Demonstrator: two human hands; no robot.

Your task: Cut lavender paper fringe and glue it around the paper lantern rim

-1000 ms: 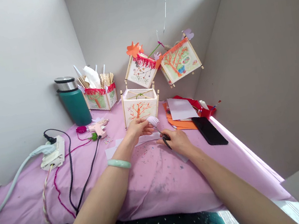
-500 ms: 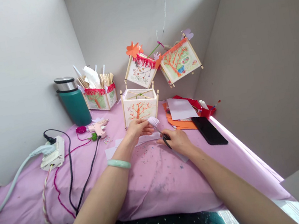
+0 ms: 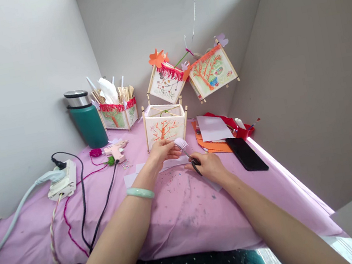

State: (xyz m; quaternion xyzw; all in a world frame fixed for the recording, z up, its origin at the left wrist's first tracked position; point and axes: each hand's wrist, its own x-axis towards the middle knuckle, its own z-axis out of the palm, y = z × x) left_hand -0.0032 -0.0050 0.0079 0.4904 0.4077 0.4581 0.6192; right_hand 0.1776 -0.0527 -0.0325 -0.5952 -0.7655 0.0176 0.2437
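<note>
My left hand (image 3: 165, 151) pinches a small light purple paper piece (image 3: 180, 144) with cut strips along its edge. Black-handled scissors (image 3: 196, 164) are gripped in my right hand (image 3: 206, 165), their blades reaching up to the paper's lower edge. Just behind both hands stands a white box with wooden corner sticks and an orange tree drawing (image 3: 166, 129). Strips of pale paper (image 3: 131, 179) lie on the pink cloth (image 3: 182, 207) beneath my hands.
A green bottle (image 3: 90, 126), stick holder (image 3: 114, 116), pink glue gun (image 3: 115, 151) and power strip (image 3: 64, 182) with cables are at left. Two decorated boxes (image 3: 168, 83) (image 3: 213, 71) hang behind. To the right are purple paper (image 3: 213, 127), orange sheets (image 3: 215, 145) and a phone (image 3: 246, 154).
The scissor blades have shifted very slightly against the purple paper. Both hands keep nearly the same place and grip.
</note>
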